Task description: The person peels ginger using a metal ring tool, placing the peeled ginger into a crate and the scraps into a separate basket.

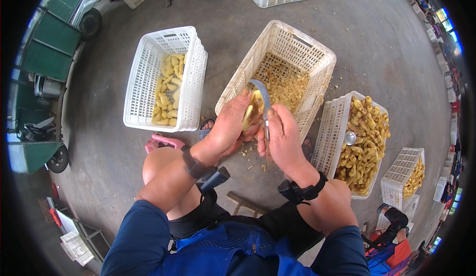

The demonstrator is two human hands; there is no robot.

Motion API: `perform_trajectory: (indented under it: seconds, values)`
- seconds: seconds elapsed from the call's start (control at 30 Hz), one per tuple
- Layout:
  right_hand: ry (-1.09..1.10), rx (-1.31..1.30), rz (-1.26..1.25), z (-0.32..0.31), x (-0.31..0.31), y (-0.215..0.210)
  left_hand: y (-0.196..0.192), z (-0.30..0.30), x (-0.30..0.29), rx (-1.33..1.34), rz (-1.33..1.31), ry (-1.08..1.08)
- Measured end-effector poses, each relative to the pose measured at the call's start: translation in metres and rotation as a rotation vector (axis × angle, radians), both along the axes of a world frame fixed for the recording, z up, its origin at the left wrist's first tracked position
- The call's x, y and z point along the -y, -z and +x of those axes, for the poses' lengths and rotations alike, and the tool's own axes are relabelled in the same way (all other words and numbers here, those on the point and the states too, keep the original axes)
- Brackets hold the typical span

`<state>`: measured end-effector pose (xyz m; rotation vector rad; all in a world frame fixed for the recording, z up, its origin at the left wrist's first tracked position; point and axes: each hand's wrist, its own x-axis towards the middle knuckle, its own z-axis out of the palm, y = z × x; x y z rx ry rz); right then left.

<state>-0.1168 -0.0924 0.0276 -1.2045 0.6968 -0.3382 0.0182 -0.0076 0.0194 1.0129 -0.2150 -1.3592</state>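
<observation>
Two hands over the scrap crate (317, 58): left hand (229, 125) clasping half-hidden ginger (252, 111), right hand (282, 137) gripping curved knife (264, 97).

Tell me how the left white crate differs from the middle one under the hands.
The left crate holds smooth, pale yellow peeled pieces; the middle crate holds fine brownish peel scraps. The left crate's load lies along one side; the middle crate's spreads across its bottom. Both are white, perforated plastic, tilted on the concrete floor.

A curved metal blade (261, 91) with a dull sheen meets a knobbly, matt yellow root (253, 112). White plastic lattice crates (193, 78) stand on rough grey concrete floor (377, 43). Blue cloth sleeves (139, 236) and matt black wrist straps (194, 166) frame the scene.
</observation>
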Motion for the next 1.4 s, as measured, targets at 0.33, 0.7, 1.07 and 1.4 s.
perform_trajectory:
  seconds: [0.33, 0.7, 1.07, 1.4]
  values:
    - [-0.11, 0.021, 0.014, -0.002, 0.012, -0.005, 0.002, 0.002, 0.001, 0.07, -0.004, 0.017]
    - [-0.074, -0.002, -0.031, 0.0, 0.013, -0.005, 0.009, 0.007, 0.0, 0.077, -0.125, 0.111]
    - [-0.085, 0.006, -0.075, -0.001, 0.015, -0.004, -0.019, 0.001, 0.001, 0.419, -0.046, 0.111]
    - [-0.197, -0.056, -0.059, -0.008, 0.025, -0.015, -0.014, 0.018, -0.002, 0.586, -0.078, 0.238]
